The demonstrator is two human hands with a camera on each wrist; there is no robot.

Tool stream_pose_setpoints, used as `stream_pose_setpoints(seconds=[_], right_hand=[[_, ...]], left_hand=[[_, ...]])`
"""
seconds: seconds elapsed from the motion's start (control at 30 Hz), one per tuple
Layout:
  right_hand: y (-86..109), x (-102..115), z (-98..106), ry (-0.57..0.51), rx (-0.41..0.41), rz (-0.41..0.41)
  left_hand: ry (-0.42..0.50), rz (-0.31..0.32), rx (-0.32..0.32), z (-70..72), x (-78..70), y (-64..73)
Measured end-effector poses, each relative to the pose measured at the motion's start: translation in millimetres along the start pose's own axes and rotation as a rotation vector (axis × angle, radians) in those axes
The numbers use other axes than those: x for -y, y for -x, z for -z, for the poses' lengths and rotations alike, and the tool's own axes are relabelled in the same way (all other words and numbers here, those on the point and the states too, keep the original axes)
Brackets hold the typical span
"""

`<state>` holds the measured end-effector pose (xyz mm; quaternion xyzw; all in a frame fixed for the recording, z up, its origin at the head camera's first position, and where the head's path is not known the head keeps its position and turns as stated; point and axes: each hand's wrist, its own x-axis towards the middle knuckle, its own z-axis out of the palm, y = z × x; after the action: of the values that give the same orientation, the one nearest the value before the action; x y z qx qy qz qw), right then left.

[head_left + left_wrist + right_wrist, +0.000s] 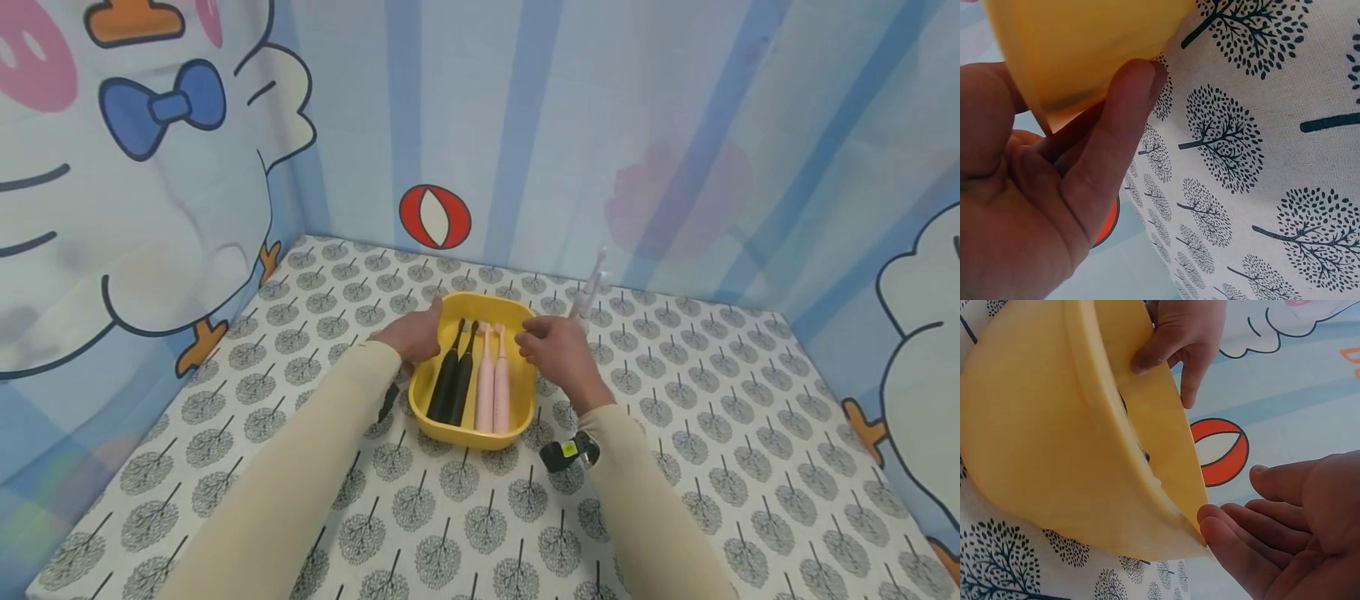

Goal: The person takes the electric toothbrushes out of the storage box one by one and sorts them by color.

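Note:
A yellow plastic basin [517,407] stands on the patterned tablecloth in the head view. In it lie two black electric toothbrushes [444,385] at the left and two pink electric toothbrushes [485,392] beside them, heads pointing away from me. My left hand [417,333] grips the basin's far left rim, its thumb over the inside and fingers along the outer wall. At the opposite rim, my right hand [1297,525] has loosely bent fingers, with the fingertips right at the edge and the thumb apart from it. The basin wall hides most of the toothbrushes in the right wrist view.
Behind my right hand a pale toothbrush-shaped thing [590,290] stands upright on the tablecloth [465,521]. A cartoon-printed curtain [480,125] hangs around the table's back and sides. Dark straps with small devices [568,452] sit at my wrists.

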<state>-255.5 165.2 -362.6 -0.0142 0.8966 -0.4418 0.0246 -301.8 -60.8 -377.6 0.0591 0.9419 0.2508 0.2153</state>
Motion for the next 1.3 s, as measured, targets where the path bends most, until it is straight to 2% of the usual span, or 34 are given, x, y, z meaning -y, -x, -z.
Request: stream_pose_setpoints(seconds=[0.27, 0.5, 0.57, 0.77, 1.0, 1.3], right_hand=[[-5.2, 4, -4, 0.094, 0.01, 0.019], [-8.8, 10, -6, 0.293, 0.047, 0.064], [-9.5, 12, -7, 0.317, 0.059, 0.065], [-12.4, 18, -10, 0.392, 0.096, 0.04], [-15.1, 25, -17, 0.459, 0.141, -0.033], [-13.7, 29, -30, 0.545, 0.119, -0.012]], left_hand=[[0.001, -0.009, -0.006, -0.5, 0.2, 2.4], [-0.004, -0.01, -0.011, -2.2, 0.8, 1.6], [-0.007, -0.011, -0.014, -2.7, 1.4, 0.6], [-0.024, -0.023, -0.021, -3.2, 3.1, -1.5], [-0.013, -0.034, -0.015, -2.1, 3.0, 1.2], [-0.007, -0.025, -0.012, -0.7, 0.9, 4.6]])
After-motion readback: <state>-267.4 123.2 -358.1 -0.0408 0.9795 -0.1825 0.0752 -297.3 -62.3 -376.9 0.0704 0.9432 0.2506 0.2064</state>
